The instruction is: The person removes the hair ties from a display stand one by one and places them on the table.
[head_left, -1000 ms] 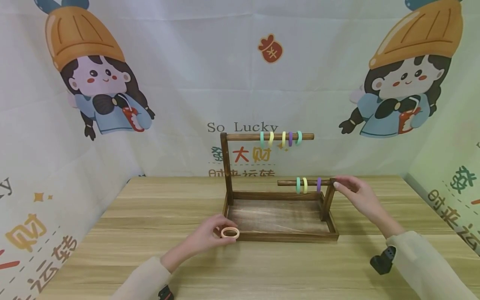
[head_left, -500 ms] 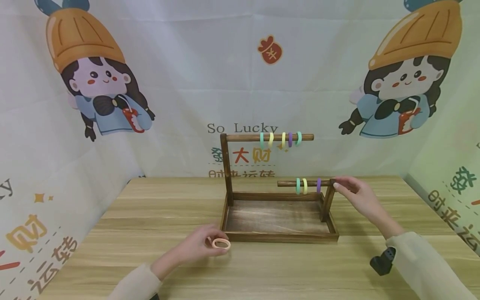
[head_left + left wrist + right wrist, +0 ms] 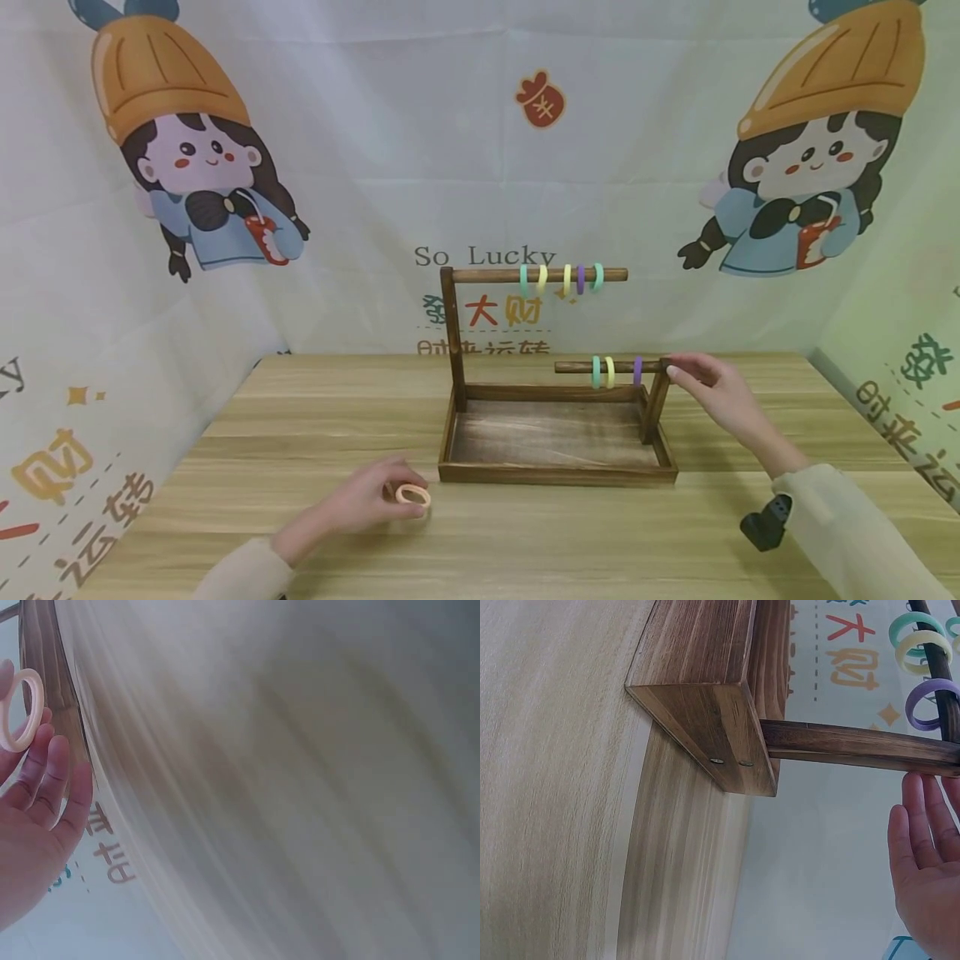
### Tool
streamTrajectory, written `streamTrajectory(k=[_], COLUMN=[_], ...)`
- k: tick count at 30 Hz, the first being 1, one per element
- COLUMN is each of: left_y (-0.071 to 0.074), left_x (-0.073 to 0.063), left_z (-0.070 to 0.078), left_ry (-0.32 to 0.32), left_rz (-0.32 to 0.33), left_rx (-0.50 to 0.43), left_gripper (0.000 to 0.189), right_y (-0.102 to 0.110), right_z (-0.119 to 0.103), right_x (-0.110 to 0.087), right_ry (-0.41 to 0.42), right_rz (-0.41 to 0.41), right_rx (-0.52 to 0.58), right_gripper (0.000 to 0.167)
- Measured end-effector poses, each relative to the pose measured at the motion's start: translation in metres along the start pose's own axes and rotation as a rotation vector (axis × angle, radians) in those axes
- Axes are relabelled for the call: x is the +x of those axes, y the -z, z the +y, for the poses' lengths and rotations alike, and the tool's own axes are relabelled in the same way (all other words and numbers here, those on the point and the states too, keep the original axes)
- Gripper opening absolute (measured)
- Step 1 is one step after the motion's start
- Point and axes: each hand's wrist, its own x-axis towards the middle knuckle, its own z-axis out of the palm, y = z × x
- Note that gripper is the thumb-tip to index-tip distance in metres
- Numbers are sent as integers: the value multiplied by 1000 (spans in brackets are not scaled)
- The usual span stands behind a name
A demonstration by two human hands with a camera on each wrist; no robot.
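My left hand [image 3: 360,498] pinches a peach ring [image 3: 412,504] between thumb and fingers, low over the table at the front left of the wooden rack [image 3: 555,474]. In the left wrist view the ring [image 3: 37,705] stands at the fingertips, other fingers spread loosely. My right hand [image 3: 723,400] holds the top of the rack's short post [image 3: 656,408], thumb at the front and fingers at the outer side. A green ring [image 3: 596,372], a yellow ring [image 3: 610,372] and a purple ring [image 3: 637,370] hang on the lower bar.
Several green, yellow and purple rings hang on the upper bar [image 3: 487,274], which the tall post [image 3: 454,342] carries at the left. The rack's shallow tray [image 3: 555,429] rests on the wooden table [image 3: 300,417]. A printed cloth [image 3: 360,150] hangs behind and at both sides.
My left hand, with the peach ring, has moved left and slightly toward me, away from the tray's front left corner. The right hand and the rack stay in place.
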Motion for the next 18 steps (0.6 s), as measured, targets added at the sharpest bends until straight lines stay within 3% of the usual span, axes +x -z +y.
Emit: streamTrajectory(k=[18], left_y=[16], left_x=[-27], left_z=[-22], left_ry=[45], left_rz=[21], left_rx=[-5], left_gripper=[38], right_y=[1], right_z=[-1], right_x=[0], right_ry=[-7], right_rz=[1], right_rx=[-21], right_gripper=[40])
